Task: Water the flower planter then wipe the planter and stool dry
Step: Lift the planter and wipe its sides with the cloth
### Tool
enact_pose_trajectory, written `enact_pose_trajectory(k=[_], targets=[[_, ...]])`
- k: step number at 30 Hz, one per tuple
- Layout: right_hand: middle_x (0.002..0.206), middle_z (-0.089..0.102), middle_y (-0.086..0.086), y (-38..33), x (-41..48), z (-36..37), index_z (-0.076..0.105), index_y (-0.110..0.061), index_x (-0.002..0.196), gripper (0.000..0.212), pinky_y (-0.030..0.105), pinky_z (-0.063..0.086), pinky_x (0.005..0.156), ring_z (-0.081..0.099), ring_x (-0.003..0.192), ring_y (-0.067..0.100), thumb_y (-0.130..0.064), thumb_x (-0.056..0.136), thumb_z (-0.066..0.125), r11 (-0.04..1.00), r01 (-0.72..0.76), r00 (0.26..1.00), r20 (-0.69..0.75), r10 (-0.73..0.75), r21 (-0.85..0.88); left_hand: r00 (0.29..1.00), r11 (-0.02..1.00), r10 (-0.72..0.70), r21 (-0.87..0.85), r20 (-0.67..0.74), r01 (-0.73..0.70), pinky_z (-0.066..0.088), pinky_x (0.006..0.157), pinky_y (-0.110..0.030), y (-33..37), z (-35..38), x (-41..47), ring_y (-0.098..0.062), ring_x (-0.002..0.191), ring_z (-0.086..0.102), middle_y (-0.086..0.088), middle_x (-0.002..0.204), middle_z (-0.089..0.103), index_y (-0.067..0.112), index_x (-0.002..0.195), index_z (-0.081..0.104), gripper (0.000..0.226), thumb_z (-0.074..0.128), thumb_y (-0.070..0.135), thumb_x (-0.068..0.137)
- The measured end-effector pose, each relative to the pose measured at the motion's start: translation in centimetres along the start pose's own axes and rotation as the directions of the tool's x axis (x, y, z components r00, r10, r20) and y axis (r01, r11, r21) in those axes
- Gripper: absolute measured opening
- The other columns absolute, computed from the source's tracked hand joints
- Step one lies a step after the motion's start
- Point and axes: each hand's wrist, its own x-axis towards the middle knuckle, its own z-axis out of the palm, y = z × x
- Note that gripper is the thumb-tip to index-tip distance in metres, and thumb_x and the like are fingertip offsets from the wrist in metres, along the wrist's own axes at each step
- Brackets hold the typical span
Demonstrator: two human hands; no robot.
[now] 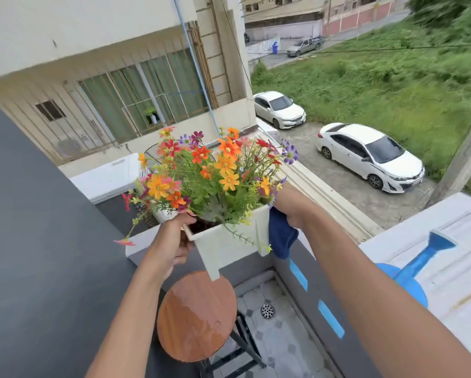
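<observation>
A white square planter (226,242) full of orange, red and purple flowers (215,170) is lifted in the air above the stool. My left hand (171,241) grips its left rim. My right hand (289,205) presses a dark blue cloth (280,237) against the planter's right side. Below stands a round wooden stool (196,316), its seat wet with a sheen of water.
A dark balcony wall (38,255) runs along the left and a dark railing with blue tape (327,315) on the right. A blue watering can (409,271) sits beyond the railing. The tiled floor has a drain (267,311). Cars are parked far below.
</observation>
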Motion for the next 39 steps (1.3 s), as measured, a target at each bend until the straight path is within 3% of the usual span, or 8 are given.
enact_pose_trajectory(k=[4, 7, 13, 17, 22, 25, 29, 39], targets=[[0.065, 0.051, 0.012, 0.2, -0.7, 2.6, 0.058, -0.008, 0.072, 0.013, 0.027, 0.035, 0.057, 0.047, 0.063, 0.021, -0.012, 0.06, 0.062, 0.971, 0.06, 0.99, -0.141, -0.028, 0.229, 0.968, 0.993, 0.086, -0.058, -0.236, -0.103, 0.014, 0.04, -0.019, -0.4, 0.5, 0.9, -0.014, 0.039, 0.021, -0.003, 0.054, 0.036, 0.016, 0.071, 0.045, 0.032, 0.046, 0.044, 0.086], [0.053, 0.041, 0.0, 1.1, -0.6, 4.2, 0.047, -0.018, 0.054, 0.025, 0.027, 0.027, 0.055, 0.036, 0.054, 0.015, -0.008, 0.07, 0.064, 0.976, 0.105, 0.963, -0.265, -0.051, 0.193, 0.932, 0.985, 0.063, -0.125, -0.358, -0.115, 0.017, 0.037, -0.017, -1.8, 1.4, 0.6, -0.016, 0.04, 0.026, -0.006, 0.058, 0.041, 0.013, 0.076, 0.052, 0.028, 0.043, 0.035, 0.092], [0.052, 0.026, -0.002, 2.2, -1.5, 6.1, 0.028, -0.019, 0.057, 0.025, 0.029, 0.02, 0.054, 0.024, 0.055, 0.018, -0.017, 0.06, 0.053, 0.971, 0.163, 0.928, -0.362, -0.09, 0.175, 0.996, 0.98, -0.043, -0.197, -0.083, 0.026, 0.016, 0.036, -0.014, -3.9, 5.5, -1.3, -0.009, 0.033, 0.029, -0.01, 0.063, 0.057, 0.019, 0.111, 0.055, 0.036, 0.044, 0.047, 0.091], [0.051, 0.028, -0.002, 3.7, -2.6, 7.7, 0.027, -0.019, 0.055, 0.033, 0.032, 0.023, 0.056, 0.026, 0.057, 0.019, -0.012, 0.064, 0.058, 0.971, 0.19, 0.931, -0.341, -0.132, 0.143, 0.99, 0.987, -0.064, -0.158, -0.123, 0.044, 0.017, 0.035, -0.014, -3.9, 6.5, -0.5, -0.009, 0.032, 0.031, -0.011, 0.067, 0.064, 0.011, 0.122, 0.051, 0.054, 0.056, 0.051, 0.086], [0.039, 0.028, -0.01, 5.0, -3.2, 8.8, 0.026, -0.02, 0.054, 0.051, 0.023, 0.02, 0.047, 0.023, 0.041, 0.007, -0.006, 0.082, 0.066, 0.959, 0.269, 0.915, -0.334, -0.226, 0.087, 0.992, 0.988, -0.095, -0.133, -0.087, 0.083, 0.017, 0.034, -0.017, -3.5, 5.7, -1.1, -0.01, 0.036, 0.03, -0.011, 0.062, 0.061, 0.002, 0.092, 0.059, 0.035, 0.048, 0.035, 0.094], [0.046, 0.032, -0.011, 4.9, -3.5, 9.1, 0.032, -0.02, 0.056, 0.046, 0.029, 0.025, 0.054, 0.029, 0.046, 0.008, -0.017, 0.093, 0.059, 0.936, 0.325, 0.905, -0.333, -0.266, 0.134, 0.997, 0.979, -0.082, -0.187, -0.007, 0.08, 0.021, 0.032, -0.017, -3.3, 4.6, -1.1, -0.008, 0.033, 0.031, -0.012, 0.059, 0.059, 0.001, 0.089, 0.058, 0.031, 0.041, 0.026, 0.097], [0.066, 0.041, -0.001, 3.7, -2.5, 8.4, 0.033, -0.022, 0.061, 0.043, 0.031, 0.024, 0.056, 0.038, 0.058, 0.007, -0.024, 0.101, 0.05, 0.904, 0.424, 0.831, -0.37, -0.415, -0.059, 0.998, 0.955, -0.047, -0.291, 0.042, 0.057, 0.021, 0.032, -0.018, -3.0, 3.7, -1.7, -0.01, 0.033, 0.032, -0.014, 0.054, 0.056, 0.002, 0.079, 0.052, 0.026, 0.039, 0.018, 0.095], [0.095, 0.048, 0.007, 5.7, 1.1, 9.2, 0.04, -0.023, 0.073, 0.032, 0.028, 0.032, 0.071, 0.047, 0.077, 0.02, -0.026, 0.104, 0.045, 0.943, 0.281, 0.859, -0.391, -0.33, -0.178, 0.999, 0.906, 0.031, -0.422, -0.009, -0.032, 0.028, 0.031, -0.018, -3.0, 1.2, -1.2, -0.009, 0.034, 0.038, -0.015, 0.055, 0.06, 0.001, 0.1, 0.047, 0.023, 0.036, 0.02, 0.101]])
